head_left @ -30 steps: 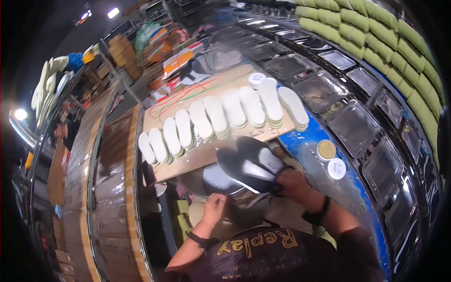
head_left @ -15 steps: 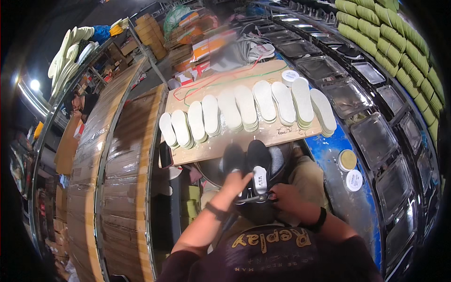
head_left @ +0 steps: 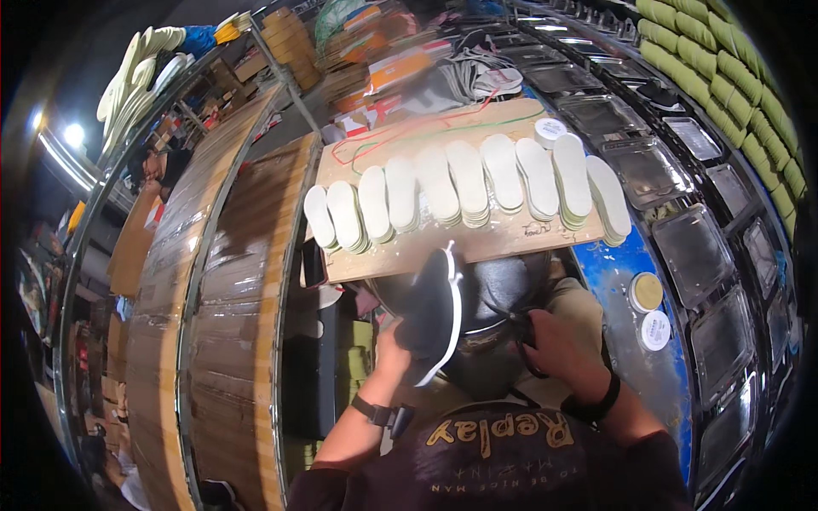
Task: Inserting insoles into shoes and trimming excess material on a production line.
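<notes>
My left hand (head_left: 392, 351) is wrapped round a black shoe (head_left: 430, 307), blurred by motion and turned so that its white sole edge faces right. Whether a second shoe lies behind it, I cannot tell. To the right, apart from the shoe, my right hand (head_left: 555, 342) closes on what look like black-handled scissors (head_left: 526, 339). A dark round container (head_left: 511, 285) is under both hands, in front of my lap. Beyond it, a wooden board (head_left: 383, 266) bears a row of white insole stacks (head_left: 463, 183).
Round white tubs (head_left: 655, 330) stand on the blue bench (head_left: 626, 375) at right, beside racks of metal trays (head_left: 682, 255). Green insole stacks (head_left: 724, 77) line the far right. Long cardboard-covered shelves (head_left: 230, 324) run along the left. A phone (head_left: 313, 262) lies at the board's left edge.
Two black shoes lay side by side with their white inner labels showing; now the footwear is turned on its side, further left. My right hand has drawn away to the right.
</notes>
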Demonstrator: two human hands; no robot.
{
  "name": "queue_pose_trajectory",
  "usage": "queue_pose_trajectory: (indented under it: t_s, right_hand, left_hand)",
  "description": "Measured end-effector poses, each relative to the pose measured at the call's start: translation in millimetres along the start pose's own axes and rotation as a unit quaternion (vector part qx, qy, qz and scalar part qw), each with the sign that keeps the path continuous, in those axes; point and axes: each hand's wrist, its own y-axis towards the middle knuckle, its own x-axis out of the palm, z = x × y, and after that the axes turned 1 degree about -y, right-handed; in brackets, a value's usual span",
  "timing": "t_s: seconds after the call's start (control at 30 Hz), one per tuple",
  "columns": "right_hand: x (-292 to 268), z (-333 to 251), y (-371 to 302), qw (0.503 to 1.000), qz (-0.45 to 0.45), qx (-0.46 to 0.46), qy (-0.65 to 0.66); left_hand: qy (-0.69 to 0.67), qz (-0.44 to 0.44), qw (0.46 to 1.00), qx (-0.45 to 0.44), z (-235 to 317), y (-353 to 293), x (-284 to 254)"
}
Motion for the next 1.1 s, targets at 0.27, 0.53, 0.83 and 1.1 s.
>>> queue_pose_trajectory:
  t_s: [0.27, 0.53, 0.83, 1.1]
  right_hand:
    - [26.8, -4.4, 12.1, 0.977, -0.167, -0.069, -0.114]
    - [34.3, 5.4, 8.5, 0.986, -0.149, -0.011, -0.073]
    - [49.8, 17.6, 4.6, 0.969, -0.201, 0.003, -0.144]
    - [62.2, 4.3, -14.4, 0.979, -0.176, -0.066, -0.074]
  left_hand:
    - [0.368, 0.067, 0.913, 0.160, 17.0, -31.9, -57.3]
    - [0.335, -0.010, 0.924, 0.183, 15.2, -54.6, -62.1]
    - [0.215, 0.040, 0.962, 0.165, 9.4, -59.5, -57.7]
    - [-0.581, -0.084, 0.793, -0.163, 93.8, -19.2, 4.6]
